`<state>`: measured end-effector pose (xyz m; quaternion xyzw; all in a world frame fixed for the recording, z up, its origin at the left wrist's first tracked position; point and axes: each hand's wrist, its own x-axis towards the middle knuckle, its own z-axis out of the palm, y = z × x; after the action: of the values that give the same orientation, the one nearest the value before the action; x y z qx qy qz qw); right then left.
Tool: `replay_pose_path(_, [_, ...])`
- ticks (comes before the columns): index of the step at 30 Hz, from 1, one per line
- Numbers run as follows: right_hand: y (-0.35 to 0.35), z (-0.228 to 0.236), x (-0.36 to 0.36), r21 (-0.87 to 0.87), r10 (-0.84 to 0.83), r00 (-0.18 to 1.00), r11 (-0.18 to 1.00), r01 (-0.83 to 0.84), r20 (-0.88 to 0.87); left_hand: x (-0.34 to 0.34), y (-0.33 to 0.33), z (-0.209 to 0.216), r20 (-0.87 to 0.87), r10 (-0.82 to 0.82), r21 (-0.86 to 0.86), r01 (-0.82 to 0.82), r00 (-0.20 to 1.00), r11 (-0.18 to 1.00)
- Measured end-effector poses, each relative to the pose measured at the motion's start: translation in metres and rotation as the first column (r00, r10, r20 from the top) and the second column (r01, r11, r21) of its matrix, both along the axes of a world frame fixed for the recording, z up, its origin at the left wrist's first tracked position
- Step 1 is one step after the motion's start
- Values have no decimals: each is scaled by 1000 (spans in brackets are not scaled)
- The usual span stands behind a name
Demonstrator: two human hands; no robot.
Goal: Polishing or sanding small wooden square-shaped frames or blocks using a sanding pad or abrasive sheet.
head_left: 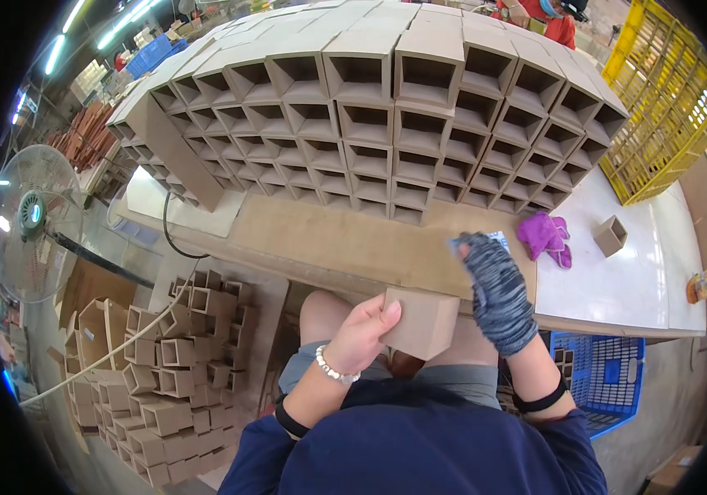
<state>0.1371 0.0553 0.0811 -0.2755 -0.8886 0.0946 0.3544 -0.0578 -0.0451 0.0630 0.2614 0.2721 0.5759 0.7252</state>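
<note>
My left hand [363, 337], bare with a pale bead bracelet at the wrist, grips a plain tan box [424, 320] by its left side, thumb on top. The box is held above my lap at the table's near edge. My right hand [495, 289] wears a grey-black knitted glove and is raised over the tabletop, to the right of the box and apart from it. Its fingers are curled around a thin bluish-white piece [499, 238], mostly hidden by the glove; its kind is unclear. A crumpled purple cloth [542, 238] lies just right of that hand.
Stacked open-ended tan boxes [366, 124] wall off the table's far side. A single small box [610, 236] and a bottle of amber liquid [703, 285] stand right, near a yellow crate [659, 99]. More boxes [176, 371] pile lower left, by a fan [36, 214]. A blue basket [609, 379] sits below the table.
</note>
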Motion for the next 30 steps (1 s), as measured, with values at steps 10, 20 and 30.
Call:
replay_pose_path(10, [-27, 25, -10, -126, 71, 971, 987, -101, -226, -6, 5, -19, 20, -118, 275, 108, 993, 955])
replay_pose_path(20, [-25, 9, -30, 53, 129, 990, 990, -132, 57, 11, 17, 0, 285, 121, -342, -17, 951, 940])
replay_pose_path(30, [-44, 19, -21, 147, 270, 949, 945, -293, 162, 3, 10, -22, 392, -37, -125, 94, 919, 988])
